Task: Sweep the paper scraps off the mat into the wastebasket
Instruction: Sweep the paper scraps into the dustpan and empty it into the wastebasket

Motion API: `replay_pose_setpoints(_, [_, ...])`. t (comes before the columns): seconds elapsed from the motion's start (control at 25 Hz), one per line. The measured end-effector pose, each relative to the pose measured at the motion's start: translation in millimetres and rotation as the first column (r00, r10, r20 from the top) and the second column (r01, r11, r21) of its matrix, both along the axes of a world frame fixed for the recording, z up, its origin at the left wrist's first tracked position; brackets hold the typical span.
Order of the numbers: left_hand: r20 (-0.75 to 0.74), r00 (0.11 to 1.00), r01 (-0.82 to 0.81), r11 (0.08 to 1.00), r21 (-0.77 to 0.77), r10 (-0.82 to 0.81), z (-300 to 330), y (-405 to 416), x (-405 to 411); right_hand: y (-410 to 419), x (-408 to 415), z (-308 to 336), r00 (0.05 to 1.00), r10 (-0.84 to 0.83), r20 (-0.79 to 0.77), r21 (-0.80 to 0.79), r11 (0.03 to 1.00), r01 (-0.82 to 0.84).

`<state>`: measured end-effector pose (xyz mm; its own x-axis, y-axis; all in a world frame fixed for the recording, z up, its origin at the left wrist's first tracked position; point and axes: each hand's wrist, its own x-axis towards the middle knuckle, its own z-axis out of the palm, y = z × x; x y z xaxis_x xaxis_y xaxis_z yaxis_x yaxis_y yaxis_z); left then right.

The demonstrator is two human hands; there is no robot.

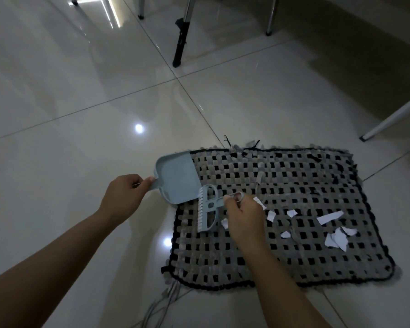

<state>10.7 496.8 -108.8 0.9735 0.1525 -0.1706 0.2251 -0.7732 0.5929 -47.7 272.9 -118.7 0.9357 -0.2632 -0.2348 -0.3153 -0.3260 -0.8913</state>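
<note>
A person crouched over a tiled floor [81, 95] reaches both forearms up from the bottom of the frame toward a woven mat [305, 261] at centre right. The right hand [243, 215], nearest the middle of the frame, pinches the looped handle of a pale blue brush [207, 209] between thumb and curled fingers, the bristles pointing left and resting on the mat's left edge. Just left of it, the left hand [124, 192] grips the short handle of a matching dustpan [175, 176], whose open lip lies on the mat's upper left corner, touching or nearly touching the brush head. The scraps [329, 217] lie scattered to the right of the right hand, most in a loose cluster toward the mat's lower right, one beside the brush and one by the knuckles; the pan looks empty. Loose cords [166, 297] trail off the mat's near edge. Farther up the frame stand chair legs [270, 17] and a black tripod leg [180, 43]. A red object at the far right edge is too cropped to identify, and no wastebasket can be made out. The risk from here appears to be the mat itself: its rough weave could snag thin paper, and a hard stroke could flick scraps past the pan onto the glossy tile or bunch the mat up under the bristles.
</note>
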Motion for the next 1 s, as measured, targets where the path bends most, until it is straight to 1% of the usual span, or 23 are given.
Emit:
replay_pose_setpoints(0.08, [0.021, 1.0, -0.015, 1.0, 0.021, 0.015, 3, 5, 2, 3, 1, -4, 1.0, -0.013, -0.009, 0.012, 1.0, 0.013])
replay_pose_setpoints(0.2, [0.038, 0.999, 0.0, 0.999, 0.034, -0.001, 6, 8, 4, -7, -2, -10, 0.992, -0.107, -0.073, 0.061, 0.992, 0.112])
replay_pose_setpoints(0.28, [0.045, 0.999, 0.027, 0.999, 0.033, -0.028, 7, 8, 5, -25, -5, -13, 0.983, -0.161, -0.089, 0.023, 0.986, 0.164])
replay_pose_setpoints(0.36, [0.049, 0.998, 0.046, 0.999, 0.028, -0.047, 8, 7, 7, -45, -6, -12, 0.981, -0.185, -0.05, -0.041, 0.982, 0.183])
replay_pose_setpoints(0.44, [0.049, 0.997, 0.052, 0.998, 0.025, -0.053, 8, 3, 8, -57, -5, -9, 0.985, -0.174, 0.013, -0.12, 0.977, 0.175])
replay_pose_setpoints(0.52, [0.056, 0.997, 0.042, 0.999, 0.035, -0.044, 7, -2, 9, -55, -5, -5, 0.991, -0.117, 0.064, -0.172, 0.977, 0.127])
replay_pose_setpoints(0.64, [0.087, 0.996, 0.003, 0.999, 0.037, -0.006, 7, -7, 10, -37, -12, -4, 0.999, 0.002, 0.038, -0.098, 0.995, 0.002])
replay_pose_setpoints(0.72, [0.093, 0.996, 0.009, 1.0, -0.001, -0.009, 8, -10, 11, -39, -17, -7, 1.0, 0.023, -0.017, -0.09, 0.996, -0.024])
replay_pose_setpoints(0.8, [0.069, 0.996, 0.062, 0.997, -0.052, -0.058, 10, -14, 9, -60, -15, -6, 0.998, -0.037, -0.047, -0.079, 0.996, 0.033])
replay_pose_setpoints(0.88, [0.024, 0.99, 0.142, 0.986, -0.092, -0.14, 11, -18, 6, -86, -10, 0, 0.996, -0.084, -0.037, -0.083, 0.993, 0.081])
replay_pose_setpoints(1.0, [-0.03, 0.973, 0.222, 0.967, -0.122, -0.227, 9, -21, 4, -109, -5, 13, 1.0, -0.013, -0.027, -0.073, 0.997, 0.011])
